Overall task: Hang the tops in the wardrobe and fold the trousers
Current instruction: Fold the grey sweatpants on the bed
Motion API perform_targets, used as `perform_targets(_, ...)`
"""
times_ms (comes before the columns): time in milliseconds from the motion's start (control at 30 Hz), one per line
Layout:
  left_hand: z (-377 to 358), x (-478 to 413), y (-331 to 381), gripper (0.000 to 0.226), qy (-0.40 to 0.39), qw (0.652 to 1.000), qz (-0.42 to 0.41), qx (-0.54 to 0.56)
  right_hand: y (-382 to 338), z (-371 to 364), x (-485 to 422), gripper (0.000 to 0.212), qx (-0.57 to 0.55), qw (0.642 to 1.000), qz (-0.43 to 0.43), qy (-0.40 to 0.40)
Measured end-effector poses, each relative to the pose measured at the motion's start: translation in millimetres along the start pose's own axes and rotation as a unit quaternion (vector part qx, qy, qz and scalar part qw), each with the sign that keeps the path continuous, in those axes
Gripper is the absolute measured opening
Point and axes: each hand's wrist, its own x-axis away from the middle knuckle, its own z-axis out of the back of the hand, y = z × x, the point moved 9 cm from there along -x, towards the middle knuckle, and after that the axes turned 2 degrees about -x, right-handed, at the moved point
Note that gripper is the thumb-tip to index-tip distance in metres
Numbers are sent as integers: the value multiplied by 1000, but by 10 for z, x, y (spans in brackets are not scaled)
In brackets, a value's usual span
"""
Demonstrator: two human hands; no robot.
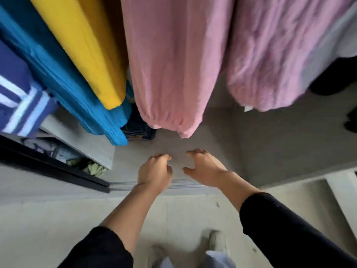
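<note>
A: Two hands, and doing what?
B: The left hand (154,169) and right hand (204,167) hover side by side, fingers loosely curled, holding nothing.
A: And the tops?
B: A pale pink ribbed top (170,74) hangs just beyond both hands, its hem clear of the fingertips. A crinkled mauve top (280,55) hangs to its right.
A: Trousers?
B: Folded dark denim trousers (139,130) lie on the grey wardrobe floor (251,142), beyond the left hand, partly hidden by the pink hem.
</note>
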Motion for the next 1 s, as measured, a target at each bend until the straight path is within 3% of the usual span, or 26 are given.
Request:
perform_targets(233, 1064, 1054, 1809, 36, -38, 987, -156, -19, 195, 1523, 2070, 56, -8, 989, -123, 86)
perform_targets(433, 1048, 1785, 3333, 36, -68, 946, -308, -71, 898, 2108, 3657, 59, -19, 956, -233, 175)
perform_targets(733, -317, 3481, 5651, 42, -160, 850, -475, -161, 2740, 2003, 6284, 51, -93, 863, -430, 249)
perform_targets(1000, -1662, 4763, 7066, 46, -246, 816, -480, -208, 4229, 1692, 8174, 51, -154, 806, -515, 248)
